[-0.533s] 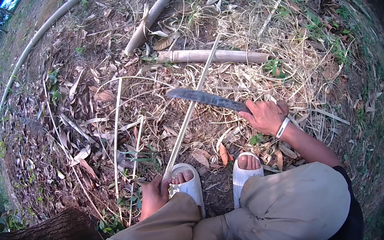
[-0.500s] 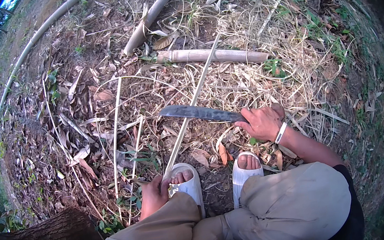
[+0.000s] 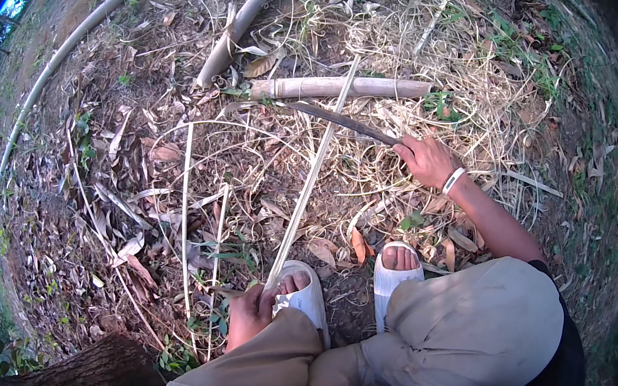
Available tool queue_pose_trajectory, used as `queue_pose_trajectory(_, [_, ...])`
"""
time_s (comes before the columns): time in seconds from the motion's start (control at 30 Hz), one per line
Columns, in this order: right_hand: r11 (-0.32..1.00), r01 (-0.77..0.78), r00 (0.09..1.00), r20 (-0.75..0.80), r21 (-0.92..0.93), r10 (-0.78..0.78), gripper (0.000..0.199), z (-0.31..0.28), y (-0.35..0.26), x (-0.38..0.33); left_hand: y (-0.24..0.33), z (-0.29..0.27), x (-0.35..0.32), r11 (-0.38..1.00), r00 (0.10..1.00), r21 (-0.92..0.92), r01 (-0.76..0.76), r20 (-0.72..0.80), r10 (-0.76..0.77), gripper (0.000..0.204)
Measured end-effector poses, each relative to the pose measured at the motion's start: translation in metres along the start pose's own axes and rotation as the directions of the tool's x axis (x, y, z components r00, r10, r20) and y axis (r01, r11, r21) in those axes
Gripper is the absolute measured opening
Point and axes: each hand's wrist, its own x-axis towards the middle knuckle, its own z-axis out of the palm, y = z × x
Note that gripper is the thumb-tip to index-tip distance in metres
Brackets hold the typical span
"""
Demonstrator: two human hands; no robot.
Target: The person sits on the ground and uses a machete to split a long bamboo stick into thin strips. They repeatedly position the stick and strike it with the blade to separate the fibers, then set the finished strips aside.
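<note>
My left hand (image 3: 250, 314), low beside my left sandal, grips the near end of a long pale bamboo strip (image 3: 309, 181). The strip slants away to the upper right, and its far end lies over a cut bamboo piece (image 3: 389, 87). In my right hand (image 3: 430, 160) is the handle of a long dark machete (image 3: 342, 120). Its blade points to the upper left and crosses the strip close to the far end, seen nearly edge-on. Whether the blade touches the strip I cannot tell.
Thin bamboo shavings (image 3: 469, 111) and dry leaves litter the ground. Other pale strips (image 3: 189, 208) lie at the left. A thicker bamboo pole (image 3: 246, 25) is farther off. A tree trunk (image 3: 78, 383) stands at lower left. My white sandals (image 3: 305, 298) flank the near middle.
My right hand has moved the machete farther away along the strip and turned its blade from broadside to nearly edge-on. My left hand has stayed put; the strip's far end has shifted slightly right.
</note>
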Motion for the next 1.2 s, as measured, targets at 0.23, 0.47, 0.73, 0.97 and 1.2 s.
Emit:
queue_pose_trajectory(0.23, [0.936, 0.349, 0.927, 0.165, -0.056, -0.336, 0.047, 0.007, -0.023, -0.02, 0.001, -0.002, -0.003, 0.999, 0.999, 0.032, 0.016, 0.027, -0.017, 0.024])
queue_pose_trajectory(0.47, [1.0, -0.012, 1.0, 0.024, -0.015, 0.012, 0.048, -0.006, 0.007, 0.016, -0.006, -0.006, -0.009, 0.995, 0.997, 0.052, 0.082, -0.009, -0.082, 0.024])
queue_pose_trajectory(0.73, [0.96, -0.261, 0.963, -0.101, -0.097, 0.251, 0.055, -0.019, 0.038, 0.039, 0.002, -0.003, -0.006, 0.99, 0.991, 0.047, 0.13, 0.022, -0.131, 0.025])
queue_pose_trajectory(0.97, [0.995, -0.037, 0.998, 0.048, -0.092, 0.042, 0.05, -0.014, 0.011, 0.022, -0.014, -0.002, -0.01, 0.975, 0.975, -0.059, 0.215, 0.076, -0.21, 0.025])
queue_pose_trajectory(1.2, [0.941, -0.202, 0.97, -0.081, 0.271, 0.231, 0.053, -0.004, 0.032, 0.02, 0.0, 0.012, 0.036, 0.827, 0.951, -0.489, 0.277, 0.265, -0.161, 0.022])
